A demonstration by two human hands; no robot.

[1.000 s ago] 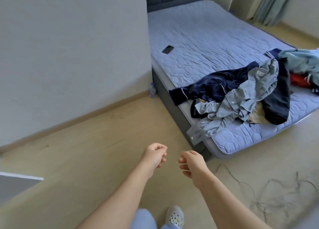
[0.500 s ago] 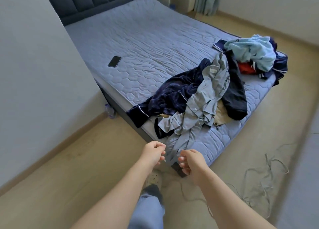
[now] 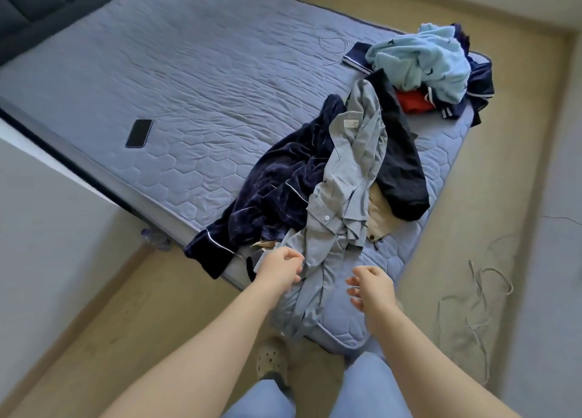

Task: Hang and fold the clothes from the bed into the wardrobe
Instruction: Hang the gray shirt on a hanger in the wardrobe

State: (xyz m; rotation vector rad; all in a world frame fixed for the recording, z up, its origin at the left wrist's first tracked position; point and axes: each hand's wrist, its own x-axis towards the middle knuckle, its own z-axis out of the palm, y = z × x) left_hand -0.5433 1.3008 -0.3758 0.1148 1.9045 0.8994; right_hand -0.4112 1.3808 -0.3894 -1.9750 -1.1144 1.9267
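A pile of clothes lies on the near corner of the bed [image 3: 204,71]. A grey button shirt [image 3: 349,178] trails down over the mattress edge, with a navy velvet garment [image 3: 283,191] to its left and a black garment [image 3: 403,166] to its right. A beige piece [image 3: 379,210] peeks out beneath. Farther back sit a light blue garment [image 3: 422,62] and a red one [image 3: 412,101]. My left hand [image 3: 278,268] hovers with loosely curled fingers at the shirt's left edge. My right hand [image 3: 371,288] hangs over the shirt's lower part, fingers relaxed, holding nothing.
A black phone [image 3: 139,133] lies on the mattress to the left. A white wall [image 3: 47,228] stands close on the left. Thin cords [image 3: 478,291] are strewn on the floor at the right. A clear bottle [image 3: 154,238] lies by the bed base.
I have walked up to the bed corner. Both hands moved from above the floor to over the grey shirt, and they have spread apart.
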